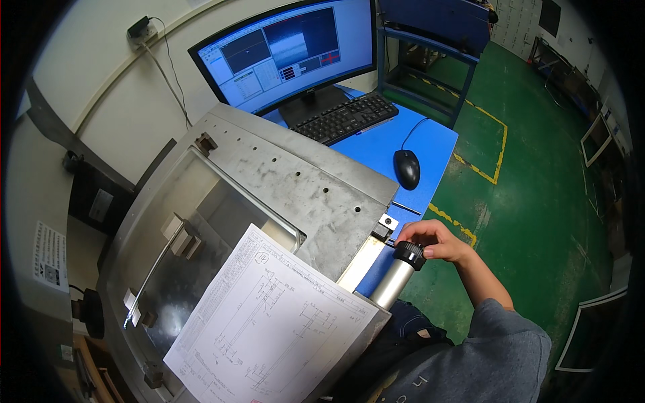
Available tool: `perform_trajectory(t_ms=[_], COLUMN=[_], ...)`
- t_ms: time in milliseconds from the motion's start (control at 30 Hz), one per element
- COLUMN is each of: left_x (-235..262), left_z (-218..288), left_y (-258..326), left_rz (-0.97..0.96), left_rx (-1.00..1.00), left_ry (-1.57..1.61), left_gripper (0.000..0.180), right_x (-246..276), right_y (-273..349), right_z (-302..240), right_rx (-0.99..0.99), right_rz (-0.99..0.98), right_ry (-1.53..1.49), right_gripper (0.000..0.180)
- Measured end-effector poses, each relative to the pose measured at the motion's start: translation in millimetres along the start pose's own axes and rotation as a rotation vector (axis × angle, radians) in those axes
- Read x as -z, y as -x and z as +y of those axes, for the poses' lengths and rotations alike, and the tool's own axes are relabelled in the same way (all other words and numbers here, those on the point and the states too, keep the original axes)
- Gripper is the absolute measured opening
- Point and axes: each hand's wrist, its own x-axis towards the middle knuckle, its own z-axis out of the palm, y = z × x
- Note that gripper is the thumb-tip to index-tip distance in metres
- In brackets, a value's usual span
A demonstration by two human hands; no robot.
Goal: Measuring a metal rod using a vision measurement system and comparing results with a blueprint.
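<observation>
Of the person's two hands, just the right hand (440, 242) is in sight, thumb and bent fingers closed on the black knob (408, 256); what the left does, I cannot tell. That knob caps a silver cylinder (392, 285) at the right side of the metal stage (295, 178), near the blue worktop (433, 151). It looks to me like a fine adjustment, so I'd want light fingertip pressure, small even turns and no sideways push on the cylinder. Watching the monitor (292, 60) between turns would likely help, as would sparing the stage any knocks, since the slender rod (153, 275) only seems to rest in small blocks (187, 243) over the glass. One corner of the drawing sheet (269, 322) lies right by the cylinder's base, and is best kept from snagging. As for pose, the bare forearm (489, 285) slants up and leftward out of a grey sleeve (507, 339), elbow bent out to the right, and the hand comes at the knob from its right, the forefinger arched over the far side and the thumb braced on the near one.
</observation>
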Motion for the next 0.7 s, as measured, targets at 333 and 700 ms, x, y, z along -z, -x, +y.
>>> perform_trajectory(t_ms=[333,700], left_x=[-1.3,-2.0], left_z=[5.6,9.7], left_y=[-0.7,-2.2], left_rz=[-0.006,-0.012], left_rx=[0.045,0.009], left_ry=[0.055,0.062], left_gripper=[0.031,0.032], right_x=[0.3,0.2], right_y=[-0.4,-0.1], right_z=[0.2,0.3], right_rx=[0.011,0.010], right_rz=[-0.002,-0.005], right_ry=[0.012,0.001], right_gripper=[0.049,0.046])
